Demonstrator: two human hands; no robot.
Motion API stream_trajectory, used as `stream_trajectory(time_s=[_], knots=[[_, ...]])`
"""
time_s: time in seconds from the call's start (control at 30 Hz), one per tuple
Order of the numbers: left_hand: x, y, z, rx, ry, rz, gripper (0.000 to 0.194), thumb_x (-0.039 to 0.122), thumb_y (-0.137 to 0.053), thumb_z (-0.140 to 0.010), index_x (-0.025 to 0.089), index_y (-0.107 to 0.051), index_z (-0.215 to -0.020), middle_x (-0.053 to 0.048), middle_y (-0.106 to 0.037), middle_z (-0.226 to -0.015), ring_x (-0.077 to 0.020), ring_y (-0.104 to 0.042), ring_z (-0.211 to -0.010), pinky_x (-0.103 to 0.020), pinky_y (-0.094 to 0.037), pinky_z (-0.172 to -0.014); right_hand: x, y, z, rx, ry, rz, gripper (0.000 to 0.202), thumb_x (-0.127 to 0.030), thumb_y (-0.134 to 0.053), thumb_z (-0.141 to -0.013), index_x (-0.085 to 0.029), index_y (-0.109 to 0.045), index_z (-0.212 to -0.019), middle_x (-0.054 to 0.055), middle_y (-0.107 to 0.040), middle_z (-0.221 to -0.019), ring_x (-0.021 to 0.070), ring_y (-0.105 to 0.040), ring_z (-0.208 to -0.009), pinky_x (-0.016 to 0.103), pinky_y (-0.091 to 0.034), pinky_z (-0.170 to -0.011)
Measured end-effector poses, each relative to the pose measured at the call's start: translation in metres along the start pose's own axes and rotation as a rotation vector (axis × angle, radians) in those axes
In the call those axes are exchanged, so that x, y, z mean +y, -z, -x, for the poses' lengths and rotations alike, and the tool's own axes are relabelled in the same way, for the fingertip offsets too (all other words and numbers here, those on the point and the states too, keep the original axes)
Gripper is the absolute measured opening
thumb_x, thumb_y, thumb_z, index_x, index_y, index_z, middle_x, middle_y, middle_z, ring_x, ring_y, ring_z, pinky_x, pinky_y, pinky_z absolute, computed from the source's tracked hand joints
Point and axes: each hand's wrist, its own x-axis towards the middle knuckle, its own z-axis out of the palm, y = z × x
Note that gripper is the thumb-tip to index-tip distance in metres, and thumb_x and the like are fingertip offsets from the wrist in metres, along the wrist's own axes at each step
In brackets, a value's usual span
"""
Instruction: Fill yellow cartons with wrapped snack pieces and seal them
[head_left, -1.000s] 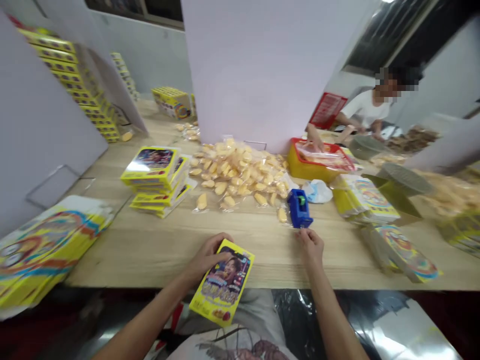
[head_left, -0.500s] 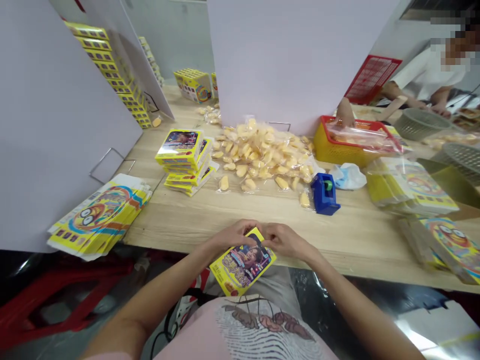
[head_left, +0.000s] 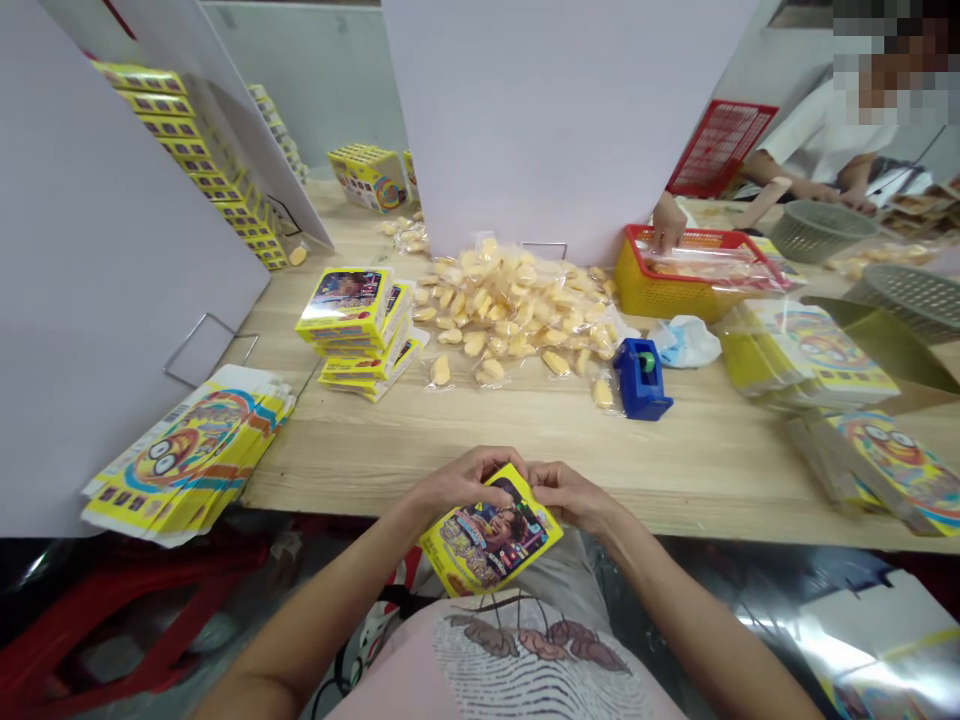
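Observation:
A yellow printed cardboard box (head_left: 487, 540) is held tilted above my lap at the table's front edge. My left hand (head_left: 472, 478) grips its upper left side, thumb on the printed face. At the top right corner my right hand (head_left: 564, 490) pinches the box's end with closed fingers. Whether the end flap is open is hidden by the fingers. Beyond my hands lies a heap of small yellow pieces in clear wrappers (head_left: 517, 310). Left of the heap, similar yellow boxes (head_left: 352, 315) are piled up.
Flattened cartons (head_left: 187, 450) lie at the left edge. A blue tape dispenser (head_left: 641, 385) stands right of the heap, near a yellow-red basket (head_left: 682, 285) with another person's hand (head_left: 667, 222) in it. More cartons (head_left: 817, 350) lie at right. White partitions (head_left: 555, 120) rise behind.
The view has shifted slightly. Both hands still hold the box, and my right hand has moved a little lower along its top right corner.

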Motion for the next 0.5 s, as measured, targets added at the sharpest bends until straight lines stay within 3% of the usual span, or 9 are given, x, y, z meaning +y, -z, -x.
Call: stream_trajectory(time_s=[0.07,0.13,0.23,0.3,0.37,0.43,0.5], knots=[[0.002,0.0,0.003,0.021,0.013,0.019,0.039,0.032,-0.078,-0.064,0.015,-0.063,-0.096,-0.002,-0.062,-0.08,-0.0134,-0.056,-0.069,-0.021,-0.042,-0.062,0.008,-0.001,-0.003,0.019,-0.012,-0.159,0.043,-0.048,-0.084,-0.057,-0.016,-0.055,-0.062,-0.006,-0.049,-0.056,0.0069,-0.039,-0.048,0.021,-0.029,-0.051],[0.003,0.002,0.006,0.102,0.009,0.045,0.04,0.031,-0.078,-0.063,0.016,-0.062,-0.097,-0.002,-0.063,-0.081,-0.0147,-0.058,-0.068,-0.022,-0.044,-0.061,0.014,-0.007,-0.003,0.107,0.04,-0.255,0.04,-0.047,-0.082,-0.06,-0.016,-0.057,-0.061,-0.005,-0.05,-0.054,0.0069,-0.038,-0.047,0.02,-0.029,-0.049],[0.005,0.005,0.005,0.431,-0.07,0.066,0.046,0.032,-0.079,-0.063,0.02,-0.058,-0.101,-0.001,-0.065,-0.085,-0.0174,-0.063,-0.072,-0.025,-0.05,-0.062,0.02,-0.025,0.004,0.303,0.192,-0.257,0.041,-0.06,-0.067,-0.073,-0.019,-0.065,-0.071,-0.002,-0.057,-0.061,0.0088,-0.043,-0.052,0.02,-0.031,-0.049],[0.005,0.006,-0.004,0.658,-0.124,0.074,0.05,0.035,-0.079,-0.062,0.022,-0.055,-0.105,0.0,-0.066,-0.087,-0.0197,-0.065,-0.075,-0.027,-0.053,-0.064,0.022,-0.034,0.007,0.405,0.272,-0.059,0.042,-0.064,-0.064,-0.072,-0.023,-0.066,-0.066,-0.005,-0.056,-0.058,0.0088,-0.039,-0.051,0.019,-0.028,-0.047],[0.003,0.009,-0.019,0.67,-0.087,0.069,0.056,0.037,-0.081,-0.06,0.024,-0.055,-0.108,-0.001,-0.068,-0.089,-0.0227,-0.066,-0.075,-0.03,-0.055,-0.062,0.018,-0.031,0.008,0.488,0.308,0.037,0.028,-0.052,-0.078,-0.058,-0.027,-0.067,-0.062,-0.008,-0.053,-0.054,0.0089,-0.035,-0.049,0.02,-0.026,-0.047],[-0.001,0.013,-0.036,0.647,-0.108,0.085,0.068,0.042,-0.082,-0.057,0.028,-0.054,-0.117,-0.003,-0.07,-0.101,-0.0276,-0.067,-0.084,-0.034,-0.058,-0.066,0.003,-0.014,0.019,0.582,0.371,0.102,0.021,-0.044,-0.081,-0.055,-0.029,-0.068,-0.061,-0.007,-0.053,-0.053,0.0105,-0.036,-0.049,0.023,-0.028,-0.048],[-0.008,0.022,-0.049,0.652,-0.16,0.103,0.075,0.049,-0.081,-0.054,0.032,-0.053,-0.122,-0.005,-0.069,-0.111,-0.0327,-0.066,-0.094,-0.04,-0.06,-0.07,-0.023,0.011,0.053,0.766,0.479,0.272,0.019,-0.04,-0.079,-0.058,-0.027,-0.066,-0.063,-0.005,-0.053,-0.056,0.0127,-0.039,-0.051,0.026,-0.03,-0.049]])
